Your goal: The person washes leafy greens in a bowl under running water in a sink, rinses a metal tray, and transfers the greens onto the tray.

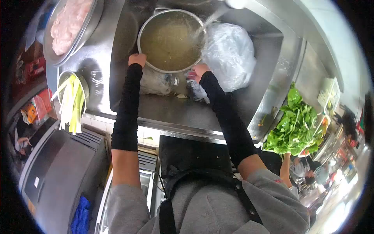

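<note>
A large round metal basin [171, 71] full of cloudy, yellowish water stands in the steel sink. My left hand [137, 59] is closed on its rim at the lower left. On the lower right of the rim my right hand [200, 70] is closed too, its fingertips partly hidden. Water falls from the faucet [236, 3] into the basin's right side. A big clear plastic bag [229, 56] lies in the sink, against the basin and just right of my right hand. More crumpled plastic [156, 84] lies below the basin, between my hands.
Left of the sink are a metal bowl [46, 46] of pale raw meat [70, 25] and a small container of leek-like stalks [74, 101]. On the right, another person's hand [287, 156] is under leafy greens [292, 124]. The sink's front edge [183, 133] runs before me.
</note>
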The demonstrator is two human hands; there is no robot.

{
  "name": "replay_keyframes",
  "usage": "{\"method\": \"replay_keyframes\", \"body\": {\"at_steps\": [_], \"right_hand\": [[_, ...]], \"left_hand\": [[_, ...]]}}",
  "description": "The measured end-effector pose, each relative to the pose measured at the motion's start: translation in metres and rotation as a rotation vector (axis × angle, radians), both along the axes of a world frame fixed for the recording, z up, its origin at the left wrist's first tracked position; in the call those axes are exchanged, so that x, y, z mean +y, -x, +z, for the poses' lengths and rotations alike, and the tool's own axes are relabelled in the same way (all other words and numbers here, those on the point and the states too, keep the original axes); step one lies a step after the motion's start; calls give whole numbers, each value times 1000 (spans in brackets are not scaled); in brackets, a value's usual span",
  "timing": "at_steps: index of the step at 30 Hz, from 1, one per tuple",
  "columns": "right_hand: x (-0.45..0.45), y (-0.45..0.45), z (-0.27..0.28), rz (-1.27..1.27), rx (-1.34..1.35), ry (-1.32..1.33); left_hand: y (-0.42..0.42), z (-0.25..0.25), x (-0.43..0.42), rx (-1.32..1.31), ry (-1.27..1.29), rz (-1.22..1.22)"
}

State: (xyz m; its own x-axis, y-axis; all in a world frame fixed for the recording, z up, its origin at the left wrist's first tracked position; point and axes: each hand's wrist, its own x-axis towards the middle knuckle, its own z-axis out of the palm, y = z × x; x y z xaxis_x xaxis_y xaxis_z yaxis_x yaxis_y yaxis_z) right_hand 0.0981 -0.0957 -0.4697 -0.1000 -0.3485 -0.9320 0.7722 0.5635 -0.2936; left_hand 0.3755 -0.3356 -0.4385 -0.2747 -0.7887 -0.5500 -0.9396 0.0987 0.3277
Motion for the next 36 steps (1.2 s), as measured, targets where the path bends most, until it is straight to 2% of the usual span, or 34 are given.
{"method": "replay_keyframes", "body": {"at_steps": [1, 2, 3, 4, 5, 6, 7, 9, 11, 13, 16, 19, 20, 21, 23, 24, 25, 26, 30, 33, 36], "right_hand": [[-4, -10, -4, 209, 200, -25], [-10, -17, -14, 608, 488, -39], [-16, -23, -23, 1059, 799, -75], [-18, -27, -32, 1327, 981, -115], [-15, -29, -48, 1479, 1088, -119], [-24, -31, -70, 1309, 930, -244], [-26, -31, -52, 1100, 839, -249], [-27, -31, -12, 553, 591, -160], [-30, -32, 17, 213, 402, -84], [-34, -30, 42, 100, 368, -24], [-56, -11, 83, 46, 440, 94], [-76, 41, 134, -43, 610, 428], [-92, 63, 157, 239, 958, 258], [-104, 87, 168, 528, 1287, 64], [-122, 147, 122, 648, 1647, 337], [-138, 156, 124, 759, 1586, 293], [-153, 167, 127, 867, 1522, 243], [-164, 177, 124, 1056, 1504, 329], [-196, 170, 117, 1459, 1573, -171], [-205, 176, 76, 1620, 1441, -285], [-208, 154, 83, 1700, 1453, -277]], "left_hand": [[-10, 3, 1, -107, -37, -26], [-25, -4, 0, -213, -76, -59], [-39, -29, -5, -195, -22, -150], [-41, -32, -6, -158, -1, -110], [-39, -27, -6, -119, 20, -70], [-6, 24, -3, -63, 4, 102], [20, 58, 3, -4, -12, 272], [46, 77, 9, 143, 47, 288], [69, 85, -1, 199, 120, 238], [88, 88, -13, 161, 193, 123], [118, 87, -41, 181, 213, 134], [144, 76, -88, 176, 144, 190], [151, 42, -123, 125, 40, 103], [159, 39, -141, 118, 39, 39], [170, 23, -163, 118, 58, -53], [179, 29, -170, 106, 66, -94], [186, 14, -181, 97, 67, -123], [193, 9, -188, 87, 66, -149], [205, -1, -200, 54, 61, -217], [205, -5, -206, 42, 59, -239], [203, -10, -213, 40, 66, -256]]}}
